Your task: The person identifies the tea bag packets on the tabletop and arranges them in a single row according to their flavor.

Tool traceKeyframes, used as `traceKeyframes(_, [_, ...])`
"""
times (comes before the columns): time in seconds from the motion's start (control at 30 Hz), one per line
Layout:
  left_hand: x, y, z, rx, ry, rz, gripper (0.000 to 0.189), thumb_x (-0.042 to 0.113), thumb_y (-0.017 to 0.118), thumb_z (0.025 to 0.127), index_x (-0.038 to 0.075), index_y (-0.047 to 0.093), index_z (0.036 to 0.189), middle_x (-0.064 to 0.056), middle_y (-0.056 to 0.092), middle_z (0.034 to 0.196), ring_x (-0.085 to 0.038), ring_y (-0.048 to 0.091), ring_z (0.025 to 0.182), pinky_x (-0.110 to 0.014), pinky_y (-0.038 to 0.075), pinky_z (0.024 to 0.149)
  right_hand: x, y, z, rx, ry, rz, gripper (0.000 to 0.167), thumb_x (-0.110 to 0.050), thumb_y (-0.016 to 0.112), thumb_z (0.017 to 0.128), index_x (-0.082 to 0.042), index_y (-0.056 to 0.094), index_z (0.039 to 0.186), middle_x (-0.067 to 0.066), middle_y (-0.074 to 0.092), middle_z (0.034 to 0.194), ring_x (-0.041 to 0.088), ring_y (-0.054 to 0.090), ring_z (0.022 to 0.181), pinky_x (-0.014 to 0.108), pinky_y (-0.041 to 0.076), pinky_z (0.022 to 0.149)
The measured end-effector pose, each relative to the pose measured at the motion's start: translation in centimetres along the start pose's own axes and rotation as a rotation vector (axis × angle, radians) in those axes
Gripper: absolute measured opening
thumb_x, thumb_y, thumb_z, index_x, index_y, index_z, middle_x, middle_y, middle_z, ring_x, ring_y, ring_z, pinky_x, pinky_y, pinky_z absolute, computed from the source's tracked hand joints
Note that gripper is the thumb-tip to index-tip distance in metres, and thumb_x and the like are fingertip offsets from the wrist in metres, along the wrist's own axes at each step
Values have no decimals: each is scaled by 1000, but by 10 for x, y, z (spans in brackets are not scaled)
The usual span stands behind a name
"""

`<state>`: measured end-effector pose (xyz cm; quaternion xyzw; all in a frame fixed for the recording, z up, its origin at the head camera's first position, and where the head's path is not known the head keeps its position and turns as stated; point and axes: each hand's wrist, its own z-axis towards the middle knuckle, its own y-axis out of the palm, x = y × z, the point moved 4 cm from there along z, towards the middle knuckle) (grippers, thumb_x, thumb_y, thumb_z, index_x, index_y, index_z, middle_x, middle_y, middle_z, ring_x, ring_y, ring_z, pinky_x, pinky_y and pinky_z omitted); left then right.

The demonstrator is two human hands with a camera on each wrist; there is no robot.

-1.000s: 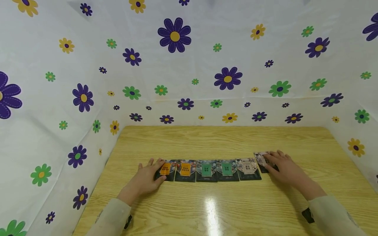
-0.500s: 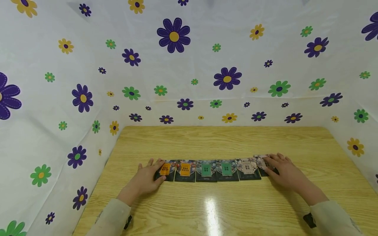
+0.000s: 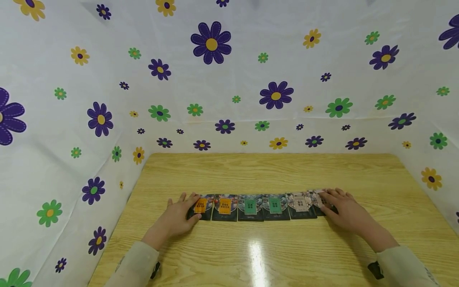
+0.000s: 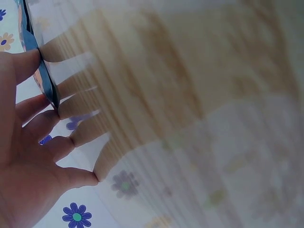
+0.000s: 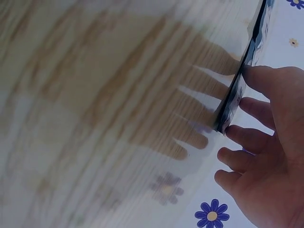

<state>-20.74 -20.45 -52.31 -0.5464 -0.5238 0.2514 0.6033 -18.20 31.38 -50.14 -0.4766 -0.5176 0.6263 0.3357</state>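
Observation:
Several flat dark sachets lie side by side in a row across the wooden table (image 3: 229, 255): two with orange labels, two with green, two with beige. My left hand (image 3: 175, 217), fingers spread, rests on the leftmost orange-labelled sachet (image 3: 201, 207), its thumb by the near edge. At the other end, my right hand (image 3: 349, 211) lies over the outermost beige-labelled sachet (image 3: 316, 199) and covers its right part. This sachet's top sits slightly farther back than that of the neighbouring beige-labelled sachet (image 3: 300, 205). Both wrist views show fingertips right at a sachet, with palms facing the glossy tabletop.
Between the ends lie another orange-labelled sachet (image 3: 224, 207) and two green-labelled sachets, the left green one (image 3: 250, 207) touching its neighbours. A white flower-printed cloth (image 3: 236, 79) stands round the table's back and sides. Light reflects off the tabletop near the front.
My right hand has drawn the rightmost beige-labelled sachet toward me, more into line with the row, mostly in the first half second. The left hand has stayed in place.

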Motion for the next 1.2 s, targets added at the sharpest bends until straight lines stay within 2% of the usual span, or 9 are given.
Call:
traceKeyframes(0.47, [-1,1,1,6,5,6,69,47,59,107,15,40,164,-11,36,170,-47,27,158,-85,18,115,0,-1,-3,-11,7,2,52,-28,68,104,1,59,146,33,54,149,62,46,137,79,34,110])
traceKeyframes(0.63, [-1,0,1,15,11,-2,68,45,60,106,13,42,163,-13,38,169,-49,29,157,-86,19,114,-2,-5,0,-5,12,17,54,-28,68,104,2,58,147,37,52,149,64,43,138,79,33,110])
traceKeyframes(0.93, [-3,-4,3,11,6,33,68,45,60,106,12,42,163,-15,40,169,-50,33,155,-85,23,114,-9,-28,22,21,10,63,58,-29,63,107,8,51,150,42,42,154,67,35,142,80,29,113])
traceKeyframes(1.2, [-4,-7,10,23,27,65,63,43,62,106,12,47,159,-16,48,163,-53,46,146,-85,35,107,-20,-49,48,30,10,88,60,-31,59,109,7,47,154,42,37,159,65,28,148,78,23,118])
